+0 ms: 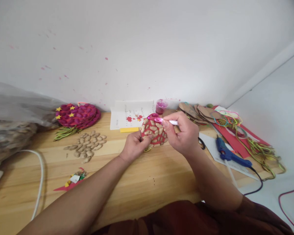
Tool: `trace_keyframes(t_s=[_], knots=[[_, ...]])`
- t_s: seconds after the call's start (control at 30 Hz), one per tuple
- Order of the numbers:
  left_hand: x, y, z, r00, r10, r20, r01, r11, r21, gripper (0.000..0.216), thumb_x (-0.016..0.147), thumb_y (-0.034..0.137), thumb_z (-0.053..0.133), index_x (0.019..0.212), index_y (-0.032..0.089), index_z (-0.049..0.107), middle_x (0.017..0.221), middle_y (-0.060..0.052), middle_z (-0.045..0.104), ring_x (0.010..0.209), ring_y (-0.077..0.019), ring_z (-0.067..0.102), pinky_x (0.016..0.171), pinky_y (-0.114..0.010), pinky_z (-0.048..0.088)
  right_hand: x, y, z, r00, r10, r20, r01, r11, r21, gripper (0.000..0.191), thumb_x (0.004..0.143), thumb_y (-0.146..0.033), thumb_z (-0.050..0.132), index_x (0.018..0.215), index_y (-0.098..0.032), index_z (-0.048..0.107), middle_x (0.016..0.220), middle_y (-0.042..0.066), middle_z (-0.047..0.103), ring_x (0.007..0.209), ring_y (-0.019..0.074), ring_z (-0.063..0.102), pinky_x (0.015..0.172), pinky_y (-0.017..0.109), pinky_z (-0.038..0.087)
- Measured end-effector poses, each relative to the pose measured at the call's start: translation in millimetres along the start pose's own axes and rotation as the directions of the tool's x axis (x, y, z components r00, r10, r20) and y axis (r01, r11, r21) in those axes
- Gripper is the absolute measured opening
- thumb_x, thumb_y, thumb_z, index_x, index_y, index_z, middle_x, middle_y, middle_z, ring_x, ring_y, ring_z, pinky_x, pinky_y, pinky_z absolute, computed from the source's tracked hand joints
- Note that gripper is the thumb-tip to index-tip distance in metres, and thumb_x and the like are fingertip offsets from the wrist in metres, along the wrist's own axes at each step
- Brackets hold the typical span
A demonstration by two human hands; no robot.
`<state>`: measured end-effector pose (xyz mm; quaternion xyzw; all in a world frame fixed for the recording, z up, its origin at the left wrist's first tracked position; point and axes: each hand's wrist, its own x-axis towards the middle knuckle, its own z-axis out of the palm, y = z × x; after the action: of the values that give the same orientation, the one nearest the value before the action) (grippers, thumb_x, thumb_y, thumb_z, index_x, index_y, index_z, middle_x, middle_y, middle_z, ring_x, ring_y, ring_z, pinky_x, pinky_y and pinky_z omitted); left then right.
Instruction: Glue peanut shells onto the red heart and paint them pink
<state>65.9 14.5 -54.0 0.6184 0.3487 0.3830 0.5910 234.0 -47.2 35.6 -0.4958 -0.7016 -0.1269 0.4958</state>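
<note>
Left hand (134,146) is gripping the peanut-covered disc (155,131) above the counter (147,187), toward mid far edge; right hand (183,133) is pinching the brush (172,122). Pink paint (153,116) is looking wet: regripping there risks smears. An overloaded brush risks dripping on the paper (119,120) behind. Paint cup (161,107) is standing near the far edge; one knuckle bump means spilling.
</note>
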Motion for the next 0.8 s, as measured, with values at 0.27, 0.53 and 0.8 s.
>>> trace_keyframes(t_s=[0.27,0.53,0.8], knots=[[0.9,0.5,0.6,0.999,-0.036,0.017,0.038,0.992,-0.118,0.038,0.081,0.051,0.078,0.089,0.013,0.079,0.084,-0.008,0.081,0.075,-0.0219,0.073,0.075,-0.032,0.059,-0.2,3.7,-1.1,1.0,0.006,-0.015,-0.005,1.0,0.017,0.005,0.094,-0.016,0.066,0.096,-0.02,0.066,0.085,0.0,0.072,0.076,0.0128,0.068,0.072,0.026,0.055],[-0.6,1.9,0.2,0.997,-0.066,0.051,0.076,0.971,-0.226,0.038,0.082,0.052,0.079,0.083,0.014,0.077,0.08,-0.006,0.079,0.07,-0.0185,0.069,0.074,-0.031,0.057,-1.2,7.3,-1.9,0.995,0.099,-0.01,-0.098,0.993,0.059,0.003,0.097,-0.022,0.064,0.099,-0.022,0.066,0.086,0.001,0.073,0.071,0.0142,0.067,0.069,0.03,0.055],[-0.4,5.3,1.0,0.997,-0.067,0.037,0.074,0.958,-0.278,0.036,0.079,0.051,0.082,0.073,0.016,0.074,0.067,0.0,0.072,0.059,-0.0123,0.059,0.063,-0.025,0.05,1.0,12.2,-2.0,0.989,0.139,-0.053,-0.134,0.987,0.091,0.004,0.098,-0.023,0.063,0.098,-0.022,0.066,0.081,0.0,0.07,0.071,0.0141,0.064,0.065,0.029,0.051]])
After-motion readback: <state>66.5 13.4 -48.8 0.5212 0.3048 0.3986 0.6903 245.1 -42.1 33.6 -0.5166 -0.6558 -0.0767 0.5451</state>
